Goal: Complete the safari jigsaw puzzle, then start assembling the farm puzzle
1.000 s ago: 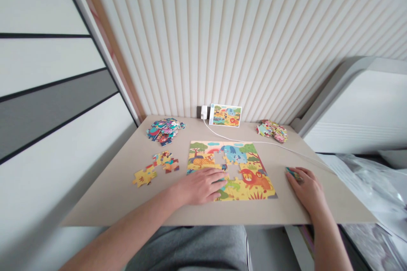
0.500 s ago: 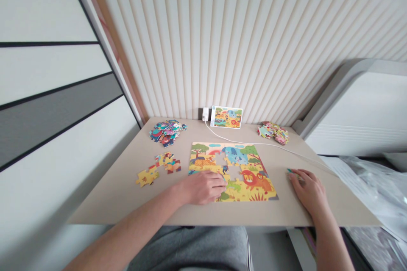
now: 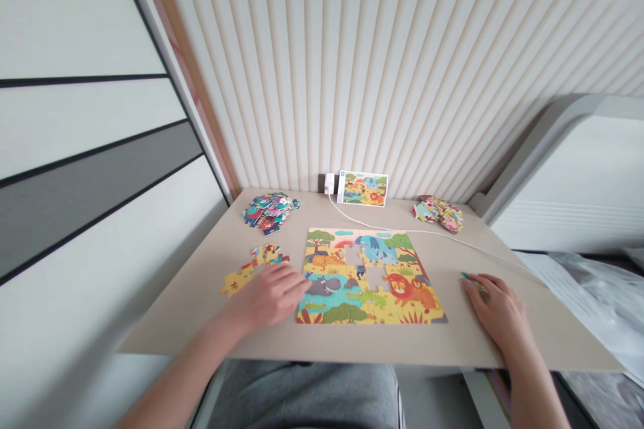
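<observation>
An animal puzzle (image 3: 342, 312) lies on the table with two gaps, one left of the elephants and one left of the lions. My left hand (image 3: 274, 295) is over the table at the puzzle's left edge, slightly blurred, fingers bent; whether they hold anything is hidden. Just beyond it are a few loose puzzle pieces (image 3: 234, 281), partly covered by the hand. To the right of the puzzle, my right hand (image 3: 496, 305) rests on the table with its fingers over a small puzzle piece (image 3: 480, 287), whose teal corner shows at the fingertips.
Piles of puzzle pieces lie at the back left (image 3: 272, 211) and back right (image 3: 440, 212). A picture card (image 3: 363, 189) leans on the ribbed wall beside a white charger (image 3: 329, 184). Its white cable (image 3: 437, 232) crosses behind the puzzle. Clear plastic wrapping (image 3: 598, 288) lies beyond the table's right edge.
My left hand has moved left off the puzzle, uncovering the hippo and blue water, and now partly covers the loose pieces. My right hand stays at its piece. The view has shifted slightly.
</observation>
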Demonstrator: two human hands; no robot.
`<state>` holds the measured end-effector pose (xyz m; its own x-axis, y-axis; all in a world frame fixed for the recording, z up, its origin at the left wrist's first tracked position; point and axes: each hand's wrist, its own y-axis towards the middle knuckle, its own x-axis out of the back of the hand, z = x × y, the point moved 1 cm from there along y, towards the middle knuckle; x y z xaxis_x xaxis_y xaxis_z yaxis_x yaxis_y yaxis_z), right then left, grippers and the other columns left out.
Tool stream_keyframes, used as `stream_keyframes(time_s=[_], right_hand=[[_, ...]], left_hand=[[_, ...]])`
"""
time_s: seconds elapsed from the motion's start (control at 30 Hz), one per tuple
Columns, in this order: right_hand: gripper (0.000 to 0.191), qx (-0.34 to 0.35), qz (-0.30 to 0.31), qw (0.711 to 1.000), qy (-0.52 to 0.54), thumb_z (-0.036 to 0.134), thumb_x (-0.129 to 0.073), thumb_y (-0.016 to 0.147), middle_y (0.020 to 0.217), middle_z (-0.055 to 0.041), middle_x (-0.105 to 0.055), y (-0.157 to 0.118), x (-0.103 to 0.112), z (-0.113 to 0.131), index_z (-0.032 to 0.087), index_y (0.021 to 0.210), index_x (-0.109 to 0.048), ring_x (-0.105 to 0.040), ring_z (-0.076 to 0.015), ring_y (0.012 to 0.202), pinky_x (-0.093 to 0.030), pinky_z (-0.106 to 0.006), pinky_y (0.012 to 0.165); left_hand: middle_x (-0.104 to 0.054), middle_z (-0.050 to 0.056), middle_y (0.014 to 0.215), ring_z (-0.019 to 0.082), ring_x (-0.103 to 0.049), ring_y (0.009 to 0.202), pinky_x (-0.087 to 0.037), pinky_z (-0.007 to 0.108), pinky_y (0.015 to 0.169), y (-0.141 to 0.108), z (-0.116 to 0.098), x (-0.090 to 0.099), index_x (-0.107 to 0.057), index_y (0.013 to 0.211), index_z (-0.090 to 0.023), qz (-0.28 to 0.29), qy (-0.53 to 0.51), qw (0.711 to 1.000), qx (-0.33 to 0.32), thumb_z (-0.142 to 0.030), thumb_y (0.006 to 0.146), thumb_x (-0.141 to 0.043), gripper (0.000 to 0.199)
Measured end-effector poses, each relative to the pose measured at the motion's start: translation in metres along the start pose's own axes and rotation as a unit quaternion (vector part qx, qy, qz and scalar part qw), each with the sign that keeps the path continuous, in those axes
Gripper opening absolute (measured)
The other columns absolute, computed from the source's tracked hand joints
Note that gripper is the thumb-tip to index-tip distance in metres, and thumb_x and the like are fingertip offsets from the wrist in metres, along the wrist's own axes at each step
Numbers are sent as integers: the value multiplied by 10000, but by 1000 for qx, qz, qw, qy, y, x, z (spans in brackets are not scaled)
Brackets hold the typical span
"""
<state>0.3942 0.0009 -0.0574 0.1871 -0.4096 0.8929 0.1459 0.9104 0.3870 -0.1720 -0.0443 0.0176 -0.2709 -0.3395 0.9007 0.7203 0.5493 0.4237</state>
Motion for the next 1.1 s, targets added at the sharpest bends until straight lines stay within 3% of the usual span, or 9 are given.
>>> stream_keyframes(time_s=[0.07, 0.17, 0.3, 0.5, 0.8, 0.97, 1.1], right_hand=[[553, -5, 1, 1000, -6, 656, -442, 930, 1243, -105, -679, 0, -3, -4, 260, 1174, -741, -635, -349, 1125, -484, -530, 1013], [553, -6, -1, 1000, -7, 667, -463, 909, 1241, -107, -686, 2, -8, -11, 266, 1169, -742, -636, -365, 1125, -478, -548, 1016], [553, -2, -2, 1000, -12, 675, -470, 897, 1231, -106, -694, 4, -10, -16, 271, 1165, -739, -638, -373, 1123, -477, -554, 1014], [579, -1, 1, 1000, -18, 704, -461, 881, 1236, -107, -695, 4, -9, -17, 278, 1164, -733, -644, -382, 1108, -489, -554, 992], [595, -18, 11, 999, -24, 726, -480, 873, 1216, -117, -693, 5, -4, -12, 298, 1202, -730, -641, -383, 1136, -494, -567, 976], [576, -7, 5, 1000, -17, 719, -478, 882, 1197, -113, -700, 4, -5, -10, 287, 1157, -741, -642, -379, 1116, -488, -577, 982], [558, -8, -1, 1000, -13, 703, -484, 886, 1201, -107, -697, 3, -5, -10, 287, 1159, -736, -641, -372, 1116, -485, -569, 989]], left_hand=[[-746, 86, 1129, 230, -682, 1079, -502, 423, 1030, -35, 26, 8, -693, 1242, -227, -29, 27, 993, 107, -181, 1026, -483, 305], [-744, 83, 1126, 243, -680, 1049, -502, 434, 1030, -80, 54, 11, -715, 1170, -233, -65, 40, 962, 263, -264, 1038, -478, 272], [-725, 95, 1170, 274, -659, 1097, -501, 444, 1030, -98, 56, 0, -696, 1198, -226, -64, 24, 931, 360, -392, 1027, -519, 297], [-640, 126, 1382, 311, -604, 1256, -471, 484, 1078, -81, 43, -16, -586, 1396, -227, -10, -13, 931, 364, -475, 1001, -539, 469], [-530, 156, 1525, 319, -513, 1396, -423, 508, 1153, -87, 45, -23, -482, 1500, -195, -9, -16, 929, 370, -467, 1016, -500, 555], [-607, 162, 1451, 299, -593, 1326, -437, 482, 1142, -75, 62, -18, -483, 1487, -180, 14, -39, 927, 373, -430, 1021, -468, 529], [-627, 154, 1436, 318, -595, 1324, -423, 485, 1138, -58, 83, -11, -560, 1414, -200, 53, -40, 933, 354, -433, 941, -586, 528]])
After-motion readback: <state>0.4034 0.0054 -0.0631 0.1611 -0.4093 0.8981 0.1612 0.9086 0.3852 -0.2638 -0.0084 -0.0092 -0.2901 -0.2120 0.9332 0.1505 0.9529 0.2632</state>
